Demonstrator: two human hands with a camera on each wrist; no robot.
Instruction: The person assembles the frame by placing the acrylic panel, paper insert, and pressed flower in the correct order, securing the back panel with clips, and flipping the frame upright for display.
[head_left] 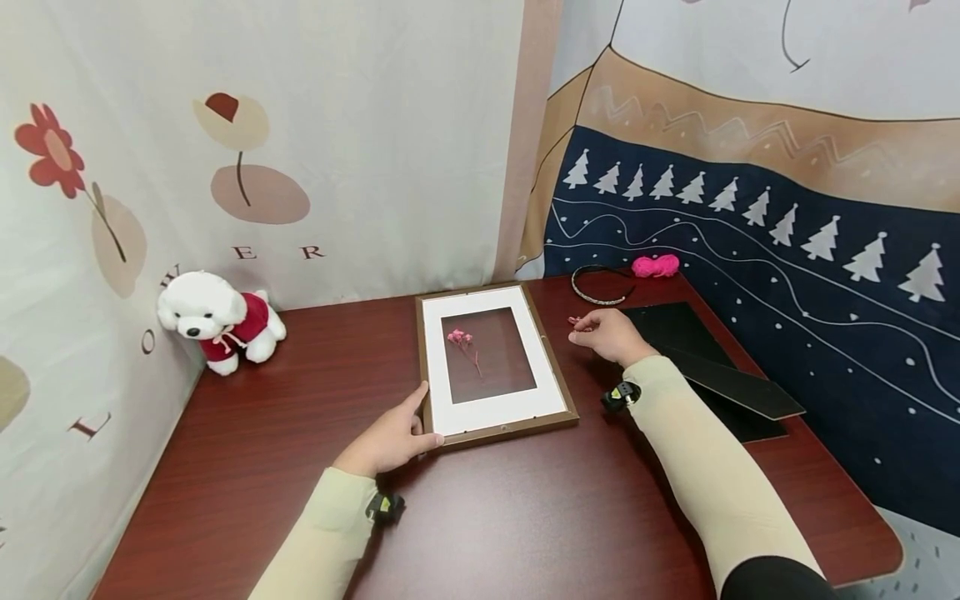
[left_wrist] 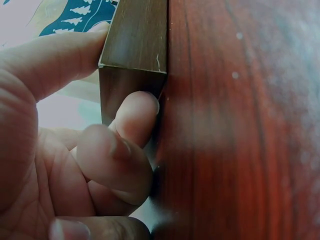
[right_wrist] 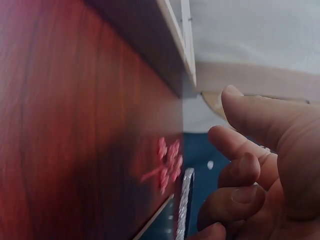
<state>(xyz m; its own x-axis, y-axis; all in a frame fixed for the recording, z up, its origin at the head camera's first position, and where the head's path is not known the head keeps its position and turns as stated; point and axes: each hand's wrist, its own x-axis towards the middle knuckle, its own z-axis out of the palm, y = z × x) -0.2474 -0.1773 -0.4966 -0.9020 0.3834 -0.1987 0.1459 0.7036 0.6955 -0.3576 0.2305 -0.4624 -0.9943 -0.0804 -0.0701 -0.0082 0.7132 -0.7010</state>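
The loose pink flower sprig point(right_wrist: 172, 160) lies on the table point(head_left: 487, 508) (stem toward the person), just beyond the right hand point(head_left: 611, 336), whose parted fingers hold nothing; the left hand point(head_left: 388, 437) grips the picture frame point(head_left: 510, 430).

White plush dog point(head_left: 225, 321) in red top occupies table's point(head_left: 570, 508) left rear | glittery headband point(head_left: 600, 301) lies right rear | hot-pink yarn bundle point(head_left: 656, 267) rests beside it | flower-print curtain point(head_left: 390, 150), navy tree-print cloth point(head_left: 675, 225) hang behind

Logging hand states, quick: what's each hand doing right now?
Left hand: closed, gripping a corner of the brown wooden rectangular picture frame.
Right hand: open, holding nothing, near the loose pink flower sprig.
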